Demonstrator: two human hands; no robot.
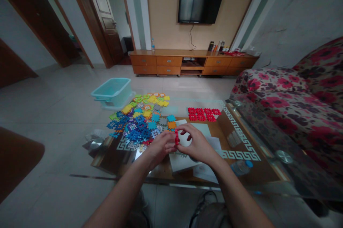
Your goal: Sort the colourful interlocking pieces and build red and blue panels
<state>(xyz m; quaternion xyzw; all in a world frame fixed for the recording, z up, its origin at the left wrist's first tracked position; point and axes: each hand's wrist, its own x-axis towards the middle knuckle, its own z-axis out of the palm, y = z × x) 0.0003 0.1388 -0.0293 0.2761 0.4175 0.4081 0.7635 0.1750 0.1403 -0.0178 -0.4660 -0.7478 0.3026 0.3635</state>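
Observation:
Between my two hands a red notched building tile (176,137) is held on edge above the table. My left hand (161,146) is closed on its left side, and my right hand (197,143) grips it from the right with thumb and fingers curled. Whether it is one tile or more pressed together, I cannot tell. Beyond my right hand, several red tiles (199,114) lie in neat rows on the glass. A big loose pile of blue, yellow, green and orange tiles (138,126) spreads to the left of my hands.
White sheets or a box (178,163) lie under my hands on the glass table (254,174). A blue-capped bottle (241,166) is at the right. A turquoise bin (114,92) stands beyond the pile. A flowered sofa (276,92) borders the right side.

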